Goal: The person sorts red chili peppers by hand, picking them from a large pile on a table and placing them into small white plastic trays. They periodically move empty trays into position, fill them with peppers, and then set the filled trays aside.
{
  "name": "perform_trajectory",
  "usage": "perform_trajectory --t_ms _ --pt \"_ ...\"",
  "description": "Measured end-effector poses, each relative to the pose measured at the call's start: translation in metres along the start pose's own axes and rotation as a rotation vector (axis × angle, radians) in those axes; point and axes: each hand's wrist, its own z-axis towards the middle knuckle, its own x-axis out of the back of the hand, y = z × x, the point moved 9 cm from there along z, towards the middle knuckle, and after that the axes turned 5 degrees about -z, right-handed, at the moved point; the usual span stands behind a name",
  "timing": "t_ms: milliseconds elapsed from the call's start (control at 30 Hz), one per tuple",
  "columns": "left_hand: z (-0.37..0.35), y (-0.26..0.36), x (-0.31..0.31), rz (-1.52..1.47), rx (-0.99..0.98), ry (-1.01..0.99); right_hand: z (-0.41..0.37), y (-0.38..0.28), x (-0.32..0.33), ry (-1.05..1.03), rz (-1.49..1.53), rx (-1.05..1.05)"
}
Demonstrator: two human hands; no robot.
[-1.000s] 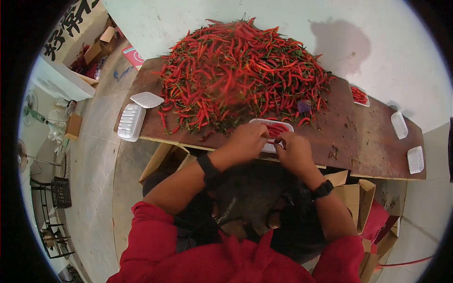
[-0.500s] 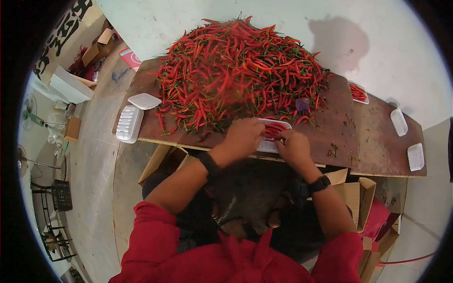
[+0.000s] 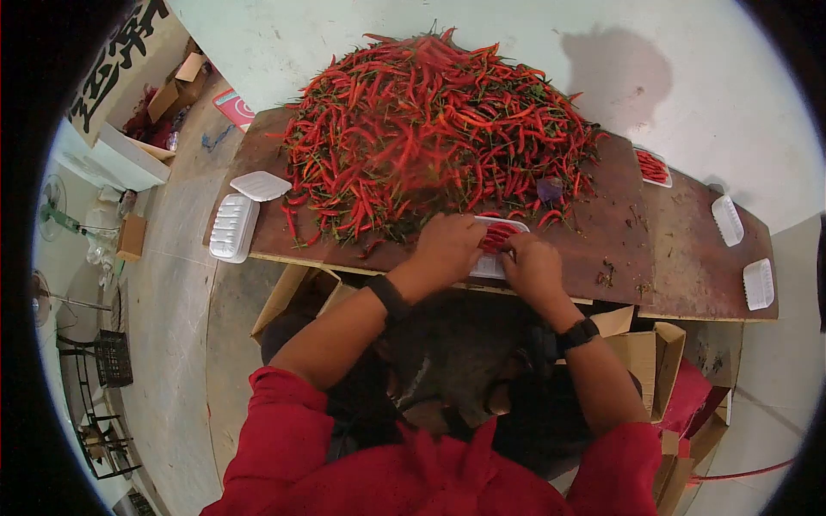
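A white plastic tray point(image 3: 488, 269) sits at the table's front edge with several red chili peppers point(image 3: 496, 235) lying in its far part. My left hand point(image 3: 449, 247) is closed at the tray's left side, its curled fingers on the rim and over the peppers' ends. From the right, my right hand point(image 3: 532, 265) reaches over the tray with thumb and fingers pinched at the pepper ends; the fingers partly hide what is between them. Just behind the tray rises a large heap of red chilies with green stems point(image 3: 413, 129).
Stacked white trays point(image 3: 234, 228) and a single tray point(image 3: 261, 186) lie at the table's left end. To the right are a filled tray point(image 3: 652, 168) and two more white trays point(image 3: 728, 221) point(image 3: 758, 285). Cardboard boxes point(image 3: 632, 357) stand under the table's front edge. A wall is behind.
Both hands stay at the tray, with only a slight shift of the right fingers over the peppers. The view has tilted very slightly.
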Motion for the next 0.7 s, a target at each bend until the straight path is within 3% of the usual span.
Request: perform_trajectory --t_ms 400,700 --pt "0.0021 0.0019 0.0003 0.004 -0.016 0.002 -0.0017 -0.0059 0.0057 0.061 -0.035 0.032" --pt "0.0019 0.0023 0.0051 0.0 -0.017 0.029 -0.0001 0.0002 0.004 -0.013 0.018 -0.04"
